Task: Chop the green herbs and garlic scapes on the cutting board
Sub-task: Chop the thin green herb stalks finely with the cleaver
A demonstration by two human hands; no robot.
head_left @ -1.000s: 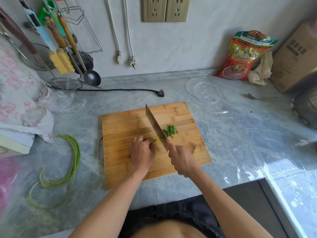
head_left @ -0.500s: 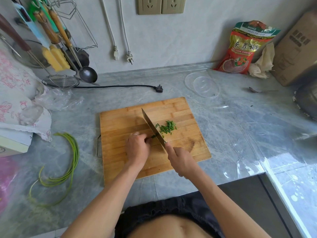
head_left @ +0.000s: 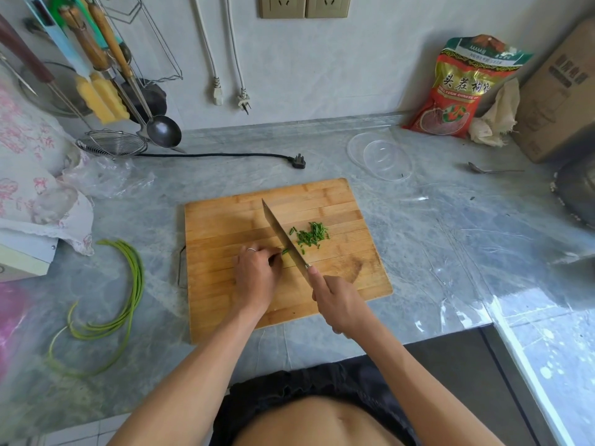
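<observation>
A small heap of chopped green herbs (head_left: 310,235) lies on the cutting board (head_left: 225,220), right of centre, just to the right of the cleaver (head_left: 283,235). The blade runs diagonally, tip toward the far edge of the board, its edge down among the last green bits. The right hand (head_left: 338,302) is wrapped around the handle, forefinger stretched up to the heel of the blade. The left hand (head_left: 256,273) sits immediately left of the blade, fingers curled under and pinching down a short green stub of unchopped herbs (head_left: 285,251) against the wood, a ring showing on one finger.

The board's left half and far strip are bare wood; the near right corner lies close to the table (head_left: 434,252) edge, while the table's right stretch is open up to a glossy strip.

Well apart on the left of the table, a bundle of garlic scapes (head_left: 128,291) curves uncut, beside a floral cloth (head_left: 32,175) and crumpled plastic. Behind the board a black plug and cord (head_left: 225,155) lie across the table, with a wire strainer (head_left: 112,143) and ladle (head_left: 162,130) hanging at far left. At the far right sit clear plastic lids (head_left: 380,156), a red snack bag (head_left: 463,88), a spoon (head_left: 489,169) and a cardboard box (head_left: 560,94), none near the blade.
</observation>
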